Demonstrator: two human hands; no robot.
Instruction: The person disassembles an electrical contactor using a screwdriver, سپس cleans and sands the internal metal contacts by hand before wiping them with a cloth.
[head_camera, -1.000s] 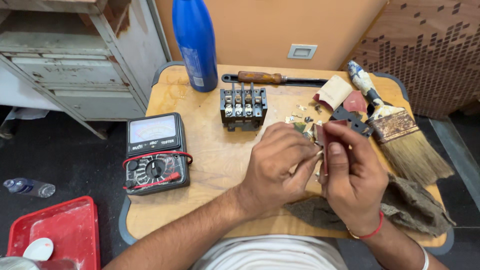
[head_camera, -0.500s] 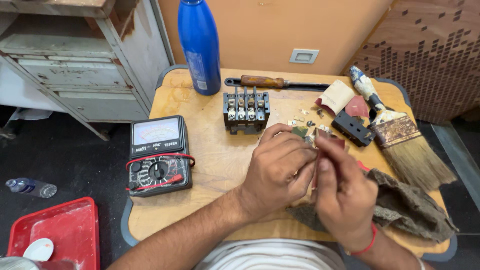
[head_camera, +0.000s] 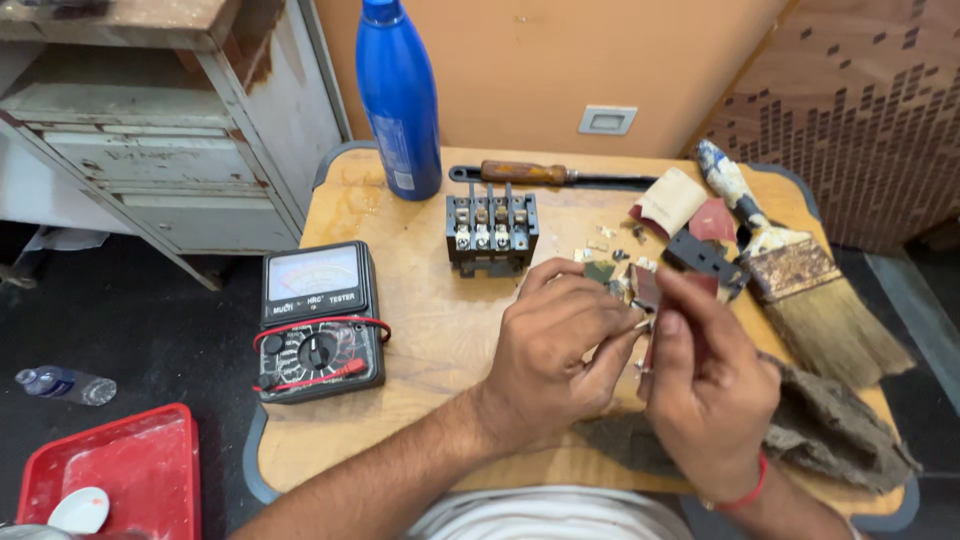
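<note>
Left hand (head_camera: 565, 345): over the table (head_camera: 420, 330) front, grip closed, fingertips pinching a small metal part (head_camera: 641, 323); what kind of part, too small to tell.
Right hand (head_camera: 705, 375): just beside the left, touching it at the fingertips; grip closed on a dark red scrap (head_camera: 648, 290) pressed against the same part.
Contactor (head_camera: 490, 228): black, screw terminals on top, upright at table centre, behind the hands.
Small loose bits (head_camera: 600, 245): scattered between contactor and hands.
Multimeter (head_camera: 318, 320): black, analogue dial, red lead wrapped round it, at the table's left edge.
Bottle (head_camera: 400, 95): blue, upright, back left.
Screwdriver (head_camera: 550, 175): wooden handle, lying along the back edge.
Brush (head_camera: 800, 280): worn, paint-stained, right side.
Cloth (head_camera: 820, 430): grey, under the right wrist.
Tray (head_camera: 120, 470): red, on the floor, lower left.
</note>
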